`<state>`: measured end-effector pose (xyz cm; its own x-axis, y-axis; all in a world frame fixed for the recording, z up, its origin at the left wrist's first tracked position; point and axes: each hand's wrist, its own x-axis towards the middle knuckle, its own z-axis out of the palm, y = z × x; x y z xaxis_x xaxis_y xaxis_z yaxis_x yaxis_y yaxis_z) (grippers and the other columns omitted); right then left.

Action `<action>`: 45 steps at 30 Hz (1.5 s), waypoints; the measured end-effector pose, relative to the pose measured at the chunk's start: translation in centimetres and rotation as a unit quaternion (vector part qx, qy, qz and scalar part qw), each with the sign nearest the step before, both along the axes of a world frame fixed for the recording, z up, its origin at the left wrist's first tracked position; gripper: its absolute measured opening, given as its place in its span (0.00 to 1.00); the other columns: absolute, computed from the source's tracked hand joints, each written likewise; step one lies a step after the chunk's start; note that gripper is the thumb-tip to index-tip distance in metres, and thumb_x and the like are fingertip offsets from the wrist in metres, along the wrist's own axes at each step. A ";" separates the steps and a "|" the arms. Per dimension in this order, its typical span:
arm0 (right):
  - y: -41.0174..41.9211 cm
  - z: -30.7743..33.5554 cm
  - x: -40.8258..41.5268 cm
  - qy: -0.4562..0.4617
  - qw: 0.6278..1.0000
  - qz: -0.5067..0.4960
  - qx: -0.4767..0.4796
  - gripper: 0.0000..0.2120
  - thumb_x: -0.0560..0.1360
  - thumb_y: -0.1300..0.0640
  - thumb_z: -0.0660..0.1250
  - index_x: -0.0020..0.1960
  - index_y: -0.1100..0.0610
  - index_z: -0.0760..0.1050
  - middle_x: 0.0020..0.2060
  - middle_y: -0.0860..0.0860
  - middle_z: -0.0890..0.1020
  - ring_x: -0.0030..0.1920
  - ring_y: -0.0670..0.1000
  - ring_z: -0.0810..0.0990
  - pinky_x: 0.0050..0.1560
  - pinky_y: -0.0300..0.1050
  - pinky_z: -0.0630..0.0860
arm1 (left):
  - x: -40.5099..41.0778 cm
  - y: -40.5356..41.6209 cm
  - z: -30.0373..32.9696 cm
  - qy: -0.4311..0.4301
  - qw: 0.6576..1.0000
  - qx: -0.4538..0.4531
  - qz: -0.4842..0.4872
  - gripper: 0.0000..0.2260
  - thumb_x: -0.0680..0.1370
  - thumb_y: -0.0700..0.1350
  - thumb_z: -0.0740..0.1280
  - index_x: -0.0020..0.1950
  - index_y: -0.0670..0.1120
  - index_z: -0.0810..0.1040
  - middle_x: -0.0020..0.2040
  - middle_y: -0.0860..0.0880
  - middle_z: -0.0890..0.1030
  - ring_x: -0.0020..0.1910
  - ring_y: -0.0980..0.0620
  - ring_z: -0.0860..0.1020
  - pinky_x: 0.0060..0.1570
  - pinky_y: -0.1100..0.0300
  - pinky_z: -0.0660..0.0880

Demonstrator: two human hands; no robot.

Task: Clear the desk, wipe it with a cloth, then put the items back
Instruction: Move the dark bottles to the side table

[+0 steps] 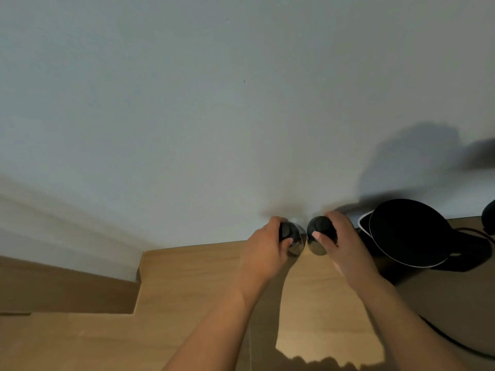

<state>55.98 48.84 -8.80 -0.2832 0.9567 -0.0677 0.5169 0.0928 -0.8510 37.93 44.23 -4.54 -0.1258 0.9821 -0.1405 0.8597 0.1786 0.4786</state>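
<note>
We grip two small round speakers at the desk's (203,279) far edge: left hand (263,250) clasps one (293,238), right hand (341,245) the other (318,236). Probably light, glossy, slippery; hold around the body.

No readable text, label, brand, number or sign appears on anything in view

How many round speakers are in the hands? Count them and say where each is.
2. One speaker is gripped by the left hand, the other speaker by the right hand; side by side at the desk's back edge by the wall. None seem hidden.
</note>
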 end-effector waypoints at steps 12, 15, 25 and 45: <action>-8.2 7.5 -1.7 0.203 0.973 -0.079 0.079 0.15 0.79 0.53 0.67 0.65 0.48 0.72 0.56 0.41 0.78 0.59 0.41 0.76 0.62 0.37 0.72 | -2.4 -9.6 6.3 -0.216 0.943 0.232 0.100 0.12 0.78 0.55 0.68 0.59 0.58 0.72 0.57 0.62 0.75 0.60 0.56 0.75 0.56 0.53 0.77; -11.7 10.2 -2.4 0.262 0.945 -0.117 0.160 0.12 0.80 0.52 0.66 0.62 0.42 0.71 0.54 0.40 0.78 0.57 0.42 0.77 0.59 0.35 0.72 | -1.5 -12.2 9.6 -0.313 0.906 0.273 0.086 0.11 0.80 0.51 0.65 0.60 0.60 0.70 0.58 0.61 0.77 0.59 0.57 0.78 0.54 0.61 0.77; -24.0 15.1 1.5 0.279 0.904 -0.256 0.198 0.13 0.75 0.38 0.61 0.59 0.37 0.69 0.52 0.38 0.77 0.55 0.44 0.78 0.56 0.43 0.75 | 3.9 -19.0 12.9 -0.393 0.867 0.302 0.053 0.08 0.81 0.49 0.68 0.52 0.57 0.69 0.43 0.61 0.77 0.42 0.62 0.76 0.42 0.68 0.74; -42.4 15.7 42.3 0.146 0.804 -0.501 0.285 0.14 0.75 0.37 0.60 0.56 0.41 0.69 0.49 0.40 0.76 0.51 0.40 0.76 0.52 0.32 0.72 | 46.8 -28.1 13.2 -0.419 0.834 0.250 -0.258 0.07 0.80 0.57 0.62 0.53 0.56 0.69 0.46 0.48 0.80 0.44 0.57 0.77 0.43 0.71 0.72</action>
